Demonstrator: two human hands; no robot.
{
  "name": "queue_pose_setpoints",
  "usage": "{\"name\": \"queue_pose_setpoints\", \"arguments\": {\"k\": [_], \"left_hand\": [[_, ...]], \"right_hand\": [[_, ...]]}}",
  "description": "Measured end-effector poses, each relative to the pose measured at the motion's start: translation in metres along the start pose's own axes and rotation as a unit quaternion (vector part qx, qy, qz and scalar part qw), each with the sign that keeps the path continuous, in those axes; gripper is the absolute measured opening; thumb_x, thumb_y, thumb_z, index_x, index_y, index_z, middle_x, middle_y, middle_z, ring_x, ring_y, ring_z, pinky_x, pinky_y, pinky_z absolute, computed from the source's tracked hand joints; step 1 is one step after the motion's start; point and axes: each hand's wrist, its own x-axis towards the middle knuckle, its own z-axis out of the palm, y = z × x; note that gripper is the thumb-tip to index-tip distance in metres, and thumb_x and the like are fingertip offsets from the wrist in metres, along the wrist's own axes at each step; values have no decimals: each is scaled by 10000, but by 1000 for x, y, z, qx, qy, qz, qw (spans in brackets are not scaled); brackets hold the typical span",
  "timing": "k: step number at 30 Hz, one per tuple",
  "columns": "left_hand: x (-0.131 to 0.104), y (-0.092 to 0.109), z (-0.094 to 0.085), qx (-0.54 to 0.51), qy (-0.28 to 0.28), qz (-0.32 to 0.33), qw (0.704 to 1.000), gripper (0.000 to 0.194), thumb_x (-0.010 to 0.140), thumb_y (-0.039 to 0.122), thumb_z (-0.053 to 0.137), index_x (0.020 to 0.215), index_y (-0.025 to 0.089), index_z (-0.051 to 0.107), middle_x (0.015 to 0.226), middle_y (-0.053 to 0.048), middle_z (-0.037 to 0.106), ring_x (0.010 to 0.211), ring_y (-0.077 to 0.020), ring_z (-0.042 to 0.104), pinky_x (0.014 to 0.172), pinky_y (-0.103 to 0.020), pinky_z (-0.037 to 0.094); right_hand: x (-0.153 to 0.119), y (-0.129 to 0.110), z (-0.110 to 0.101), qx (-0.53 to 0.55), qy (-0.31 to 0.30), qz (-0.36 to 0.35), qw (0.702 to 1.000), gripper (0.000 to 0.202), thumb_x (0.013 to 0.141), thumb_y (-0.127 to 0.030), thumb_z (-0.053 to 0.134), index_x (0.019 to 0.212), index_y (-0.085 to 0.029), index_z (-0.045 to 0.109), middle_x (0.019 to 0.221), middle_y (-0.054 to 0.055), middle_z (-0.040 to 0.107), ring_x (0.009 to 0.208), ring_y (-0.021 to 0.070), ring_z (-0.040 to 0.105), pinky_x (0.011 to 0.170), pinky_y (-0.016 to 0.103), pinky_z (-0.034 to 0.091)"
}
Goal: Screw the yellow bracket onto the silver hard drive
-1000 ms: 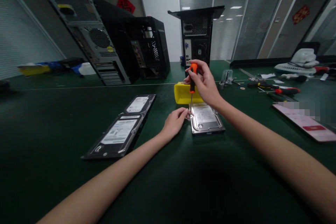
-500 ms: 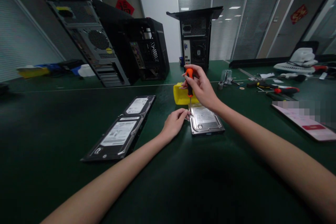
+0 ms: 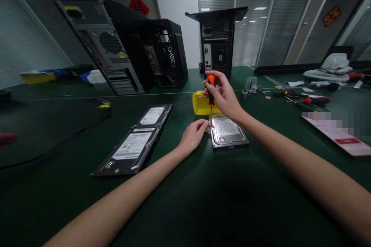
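Observation:
My right hand [image 3: 222, 92] grips an orange and black screwdriver [image 3: 211, 90], held upright, its tip down at the left edge of a silver hard drive [image 3: 228, 133]. My left hand [image 3: 194, 133] rests on the table beside that edge, fingertips pinched together close to the screwdriver tip; whatever they hold is too small to make out. Directly behind the drive sits a yellow tray [image 3: 199, 105], partly hidden by my right hand. To the left, two more hard drives [image 3: 131, 144] lie end to end, labels up.
Computer cases [image 3: 124, 42] stand at the back left, another [image 3: 218, 44] at the back centre. Pliers [image 3: 315, 100], a clear container [image 3: 251, 85] and a pink-screened device [image 3: 342, 137] lie right. A black cable [image 3: 66, 142] crosses the left; another person's blurred hand [image 3: 8, 139] shows at the edge.
A black cable with a yellow-marked end and another person's fingers have appeared at the left. My hands and the screwdriver hold nearly the same place at the drive.

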Motion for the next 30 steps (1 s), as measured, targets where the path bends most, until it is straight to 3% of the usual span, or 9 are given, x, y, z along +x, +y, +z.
{"name": "queue_pose_setpoints", "arguments": {"k": [14, 21, 24, 30], "left_hand": [[1, 0, 0, 3, 1, -7, 1000, 334, 897, 417, 392, 890, 205, 650, 819, -17, 681, 831, -185, 621, 783, -267, 442], [1, 3, -1, 7, 0, -12, 1000, 347, 895, 422, 386, 876, 198, 650, 814, -18, 680, 826, -188, 621, 776, -263, 434], [1, 4, -2, 2, -4, -7, 1000, 348, 896, 422, 387, 884, 198, 652, 814, -18, 678, 830, -191, 621, 785, -267, 432], [2, 2, -2, -1, -2, 1, 1000, 342, 905, 423, 390, 887, 203, 650, 802, -11, 668, 813, -187, 615, 766, -267, 428]], "right_hand": [[1, 1, -1, 9, -16, -8, 1000, 381, 866, -438, 499, 1194, -271, 401, 1093, 38, 524, 817, 121, 617, 795, 312, 569], [3, -3, -2, -24, -18, -7, 1000, 402, 785, -450, 606, 1066, -263, 388, 920, 8, 542, 700, 112, 592, 691, 296, 571], [3, -5, -2, -24, -39, -1, 999, 403, 816, -438, 570, 1120, -287, 353, 874, -10, 544, 621, 101, 584, 642, 294, 565], [0, -9, -2, -41, -64, -19, 997, 345, 883, -363, 480, 1213, -296, 405, 902, 5, 528, 666, 102, 588, 682, 289, 548]]}}
